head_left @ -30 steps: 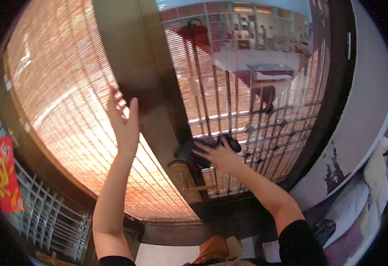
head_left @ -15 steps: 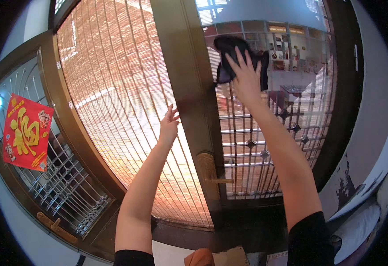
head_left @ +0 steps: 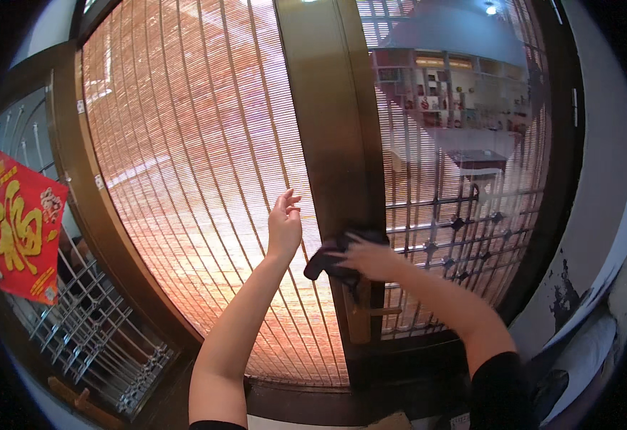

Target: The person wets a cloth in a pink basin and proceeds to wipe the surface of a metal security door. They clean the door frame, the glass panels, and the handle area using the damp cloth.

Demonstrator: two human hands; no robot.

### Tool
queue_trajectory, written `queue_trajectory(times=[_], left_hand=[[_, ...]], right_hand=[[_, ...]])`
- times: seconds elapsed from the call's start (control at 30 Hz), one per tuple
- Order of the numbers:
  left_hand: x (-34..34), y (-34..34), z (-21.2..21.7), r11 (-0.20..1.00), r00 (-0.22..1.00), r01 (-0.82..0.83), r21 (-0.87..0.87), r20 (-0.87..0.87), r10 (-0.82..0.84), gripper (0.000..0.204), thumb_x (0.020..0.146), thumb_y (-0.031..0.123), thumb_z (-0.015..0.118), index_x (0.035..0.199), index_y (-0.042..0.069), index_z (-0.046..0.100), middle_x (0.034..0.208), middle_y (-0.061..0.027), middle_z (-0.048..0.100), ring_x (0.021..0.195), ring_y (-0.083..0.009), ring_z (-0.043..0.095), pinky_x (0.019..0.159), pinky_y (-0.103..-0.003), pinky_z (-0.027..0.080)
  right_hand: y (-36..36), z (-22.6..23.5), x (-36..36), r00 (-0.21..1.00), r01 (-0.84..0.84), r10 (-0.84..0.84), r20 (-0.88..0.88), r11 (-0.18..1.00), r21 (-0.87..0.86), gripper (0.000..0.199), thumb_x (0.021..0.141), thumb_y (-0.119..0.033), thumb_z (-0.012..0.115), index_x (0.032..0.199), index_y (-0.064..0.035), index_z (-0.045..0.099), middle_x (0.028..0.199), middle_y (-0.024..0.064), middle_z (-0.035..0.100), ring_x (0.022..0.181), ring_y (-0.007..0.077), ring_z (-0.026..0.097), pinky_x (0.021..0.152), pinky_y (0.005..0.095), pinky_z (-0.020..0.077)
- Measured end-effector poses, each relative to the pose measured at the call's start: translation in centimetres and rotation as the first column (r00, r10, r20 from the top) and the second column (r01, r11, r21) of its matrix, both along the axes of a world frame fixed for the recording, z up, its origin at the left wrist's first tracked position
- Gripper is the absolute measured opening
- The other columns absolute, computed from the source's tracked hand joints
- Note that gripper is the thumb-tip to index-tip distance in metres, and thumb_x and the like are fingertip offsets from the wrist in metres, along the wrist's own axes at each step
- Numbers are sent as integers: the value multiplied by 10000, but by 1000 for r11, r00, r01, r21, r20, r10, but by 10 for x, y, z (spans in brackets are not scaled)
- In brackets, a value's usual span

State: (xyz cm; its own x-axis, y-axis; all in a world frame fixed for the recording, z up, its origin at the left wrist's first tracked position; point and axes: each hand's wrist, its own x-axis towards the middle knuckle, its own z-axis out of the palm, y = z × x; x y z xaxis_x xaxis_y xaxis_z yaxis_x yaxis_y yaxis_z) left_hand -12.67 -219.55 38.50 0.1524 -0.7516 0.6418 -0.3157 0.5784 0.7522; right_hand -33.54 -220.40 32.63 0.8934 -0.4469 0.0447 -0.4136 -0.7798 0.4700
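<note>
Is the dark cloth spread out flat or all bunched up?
Bunched up. The dark cloth sits crumpled under the right hand against the door frame.

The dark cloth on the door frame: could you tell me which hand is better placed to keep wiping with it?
Probably the right. The right hand presses the dark cloth against the bronze door frame above the handle, while the left hand is open and empty by the reed-screened panel.
</note>
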Motion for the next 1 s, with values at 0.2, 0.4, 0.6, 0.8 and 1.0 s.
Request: queue_trajectory(times=[0.2,0.4,0.6,0.8,1.0], left_hand=[[16,-31,22,978,994,8,-207,-109,-31,305,891,22,353,1157,-6,499,1052,-89,592,927,-148,543,842,-270,433],[11,-46,29,920,964,39,-390,-229,-138,289,934,52,339,1187,5,470,1096,-92,565,944,-132,527,831,-262,418],[13,-51,38,922,964,126,-365,-175,-201,260,946,71,346,1155,12,491,1047,-96,593,925,-139,531,833,-282,424],[18,-55,46,900,941,162,-406,-210,-264,264,958,107,339,1137,-6,498,1026,-90,591,904,-137,524,811,-277,425],[6,-61,43,894,903,215,-393,-269,-336,364,990,284,330,1151,3,496,1068,-84,551,922,-151,499,815,-289,397]], right_hand=[[-7,170,18,762,229,200,616,807,-545,523,771,-81,534,1281,-181,478,1416,86,338,1171,282,449,1066,560,167],[-10,140,36,647,429,32,762,810,-399,622,723,-78,566,1316,-226,450,1460,59,272,1327,310,259,1060,574,168],[5,41,-3,947,163,-97,305,967,-196,505,774,-111,518,1259,-251,517,1434,-10,339,1118,209,499,1098,542,142],[-12,197,45,864,402,-52,500,669,-625,482,816,-279,544,1289,-327,464,1447,67,275,1239,292,386,1033,657,123],[-37,223,49,595,507,230,770,636,-582,599,763,-217,594,1331,-303,422,1491,83,173,1359,355,162,1009,673,128]])
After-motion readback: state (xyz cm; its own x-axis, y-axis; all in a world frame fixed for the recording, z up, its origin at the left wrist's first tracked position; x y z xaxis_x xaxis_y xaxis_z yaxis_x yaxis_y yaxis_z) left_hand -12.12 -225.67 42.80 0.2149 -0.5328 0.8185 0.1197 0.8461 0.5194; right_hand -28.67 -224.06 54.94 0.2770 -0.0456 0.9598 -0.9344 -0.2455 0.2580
